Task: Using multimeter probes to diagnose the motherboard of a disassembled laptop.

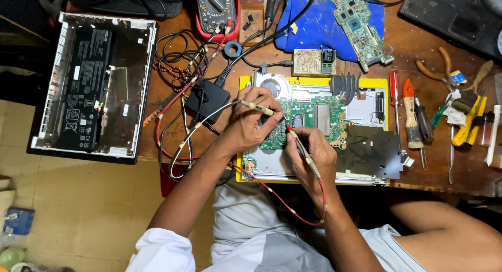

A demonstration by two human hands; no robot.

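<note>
My left hand (254,120) pinches a slim test probe (260,109) with a pale grip, its tip resting on the green circuit board (321,115) inside an opened laptop base (366,102). My right hand (312,154) grips a second probe (300,146) with a red tip, touching the same board just right of the first. A red lead (285,204) loops below my right wrist. Both leads run back to the red-cased multimeter (217,10) at the top of the bench.
An opened laptop shell with a black battery (86,83) lies at the left. A power brick (208,99) and tangled cables sit beside it. Another green board rests on a blue cloth (314,26). Screwdrivers (410,115), pliers (444,68) and small tools fill the right.
</note>
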